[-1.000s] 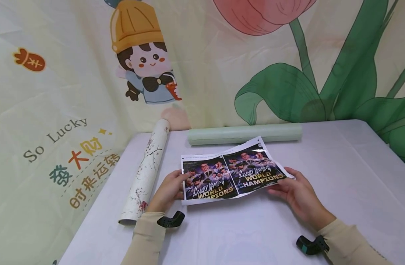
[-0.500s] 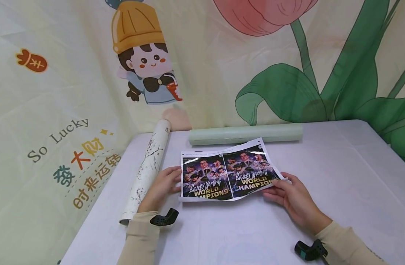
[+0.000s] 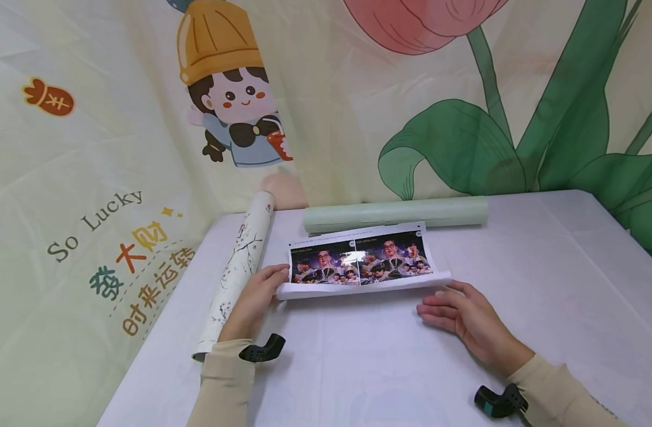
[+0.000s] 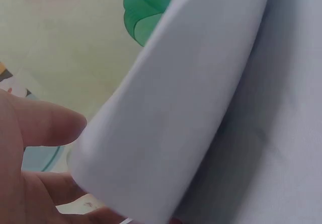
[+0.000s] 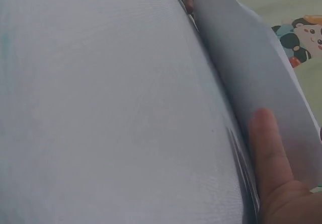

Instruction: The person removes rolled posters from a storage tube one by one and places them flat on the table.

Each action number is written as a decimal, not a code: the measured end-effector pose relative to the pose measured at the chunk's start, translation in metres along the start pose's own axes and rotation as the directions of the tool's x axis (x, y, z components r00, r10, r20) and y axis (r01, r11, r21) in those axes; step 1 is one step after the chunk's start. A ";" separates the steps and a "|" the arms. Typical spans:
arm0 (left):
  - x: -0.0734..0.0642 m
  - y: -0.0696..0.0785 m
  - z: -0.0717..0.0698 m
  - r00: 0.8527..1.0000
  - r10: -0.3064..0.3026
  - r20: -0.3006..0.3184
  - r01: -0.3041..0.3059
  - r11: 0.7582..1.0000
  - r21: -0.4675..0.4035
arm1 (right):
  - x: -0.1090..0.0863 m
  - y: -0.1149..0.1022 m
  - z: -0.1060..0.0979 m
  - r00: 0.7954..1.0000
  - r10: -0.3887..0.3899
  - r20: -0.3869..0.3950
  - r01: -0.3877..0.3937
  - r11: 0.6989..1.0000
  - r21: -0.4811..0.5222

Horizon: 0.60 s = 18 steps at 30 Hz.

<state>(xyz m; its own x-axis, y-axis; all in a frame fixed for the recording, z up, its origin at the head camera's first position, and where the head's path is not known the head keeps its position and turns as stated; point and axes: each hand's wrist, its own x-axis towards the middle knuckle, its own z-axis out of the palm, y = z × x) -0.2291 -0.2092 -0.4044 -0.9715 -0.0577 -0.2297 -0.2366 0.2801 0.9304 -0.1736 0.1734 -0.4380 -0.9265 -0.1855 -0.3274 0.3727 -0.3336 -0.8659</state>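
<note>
The printed poster sheet [image 3: 363, 261], its near edge curled, stretches lengthwise from the left hand [image 3: 255, 296], which pinches its left end, towards the right hand [image 3: 470, 321], whose straight fingers are just beside its right end.

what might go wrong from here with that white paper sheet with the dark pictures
The curled near edge of the white paper sheet with dark pictures could spring open, as the right hand has its fingers straight, not wrapped round it. The sheet might also bump the pale green cylindrical roll just beyond it. The left hand could nudge the white roll with branch patterns beside it.
</note>
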 end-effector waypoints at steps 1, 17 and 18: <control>0.000 0.001 0.000 1.000 0.000 -0.008 0.000 1.000 0.015 | 0.000 0.000 0.000 1.000 0.004 -0.001 -0.004 1.000 -0.014; -0.005 0.004 0.004 0.999 0.052 0.000 -0.051 0.994 0.093 | 0.000 -0.002 -0.001 1.000 0.015 -0.022 -0.017 0.995 -0.094; -0.005 0.004 0.004 0.999 0.052 0.001 -0.052 0.995 0.086 | 0.000 -0.002 -0.001 1.000 0.016 -0.022 -0.018 0.995 -0.098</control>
<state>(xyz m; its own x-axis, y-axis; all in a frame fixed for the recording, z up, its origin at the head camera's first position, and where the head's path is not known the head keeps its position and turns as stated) -0.2254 -0.2039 -0.4005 -0.9826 -0.0417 -0.1811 -0.1837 0.3645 0.9129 -0.1743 0.1747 -0.4367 -0.9215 -0.1705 -0.3490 0.3822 -0.2379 -0.8929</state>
